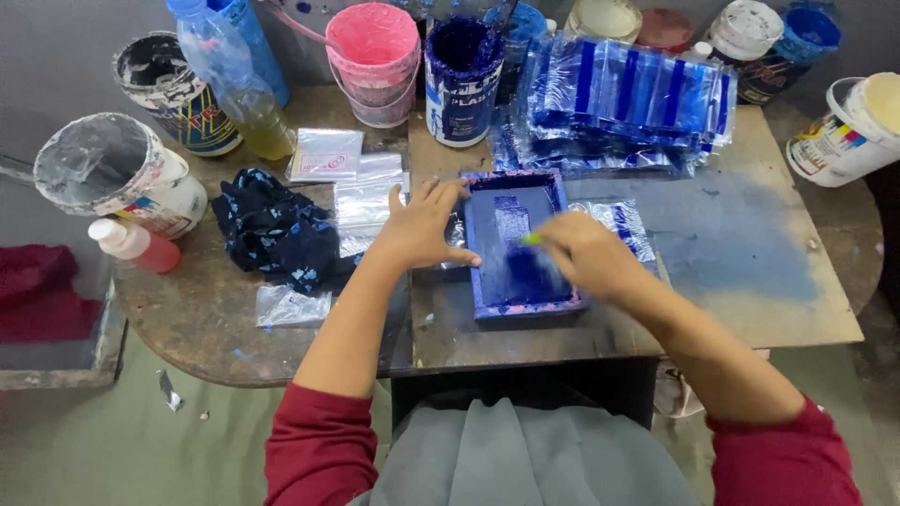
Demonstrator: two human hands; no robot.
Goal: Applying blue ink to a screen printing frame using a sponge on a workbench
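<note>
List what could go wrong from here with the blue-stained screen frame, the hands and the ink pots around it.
1. The left hand steadies only the left edge of the blue-stained rectangular screen frame; a hard stroke by the right hand might shift it and smear the print.
2. The open blue-coated ink can stands just behind the frame, so a reaching arm could tip it.
3. The stack of blue-striped clear plastic bags lies close by and may pick up stray ink.

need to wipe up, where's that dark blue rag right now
In the head view, the dark blue rag lies crumpled on the round table, just left of the left hand, in front of the yellow-liquid bottle and beside clear plastic bags.
</note>
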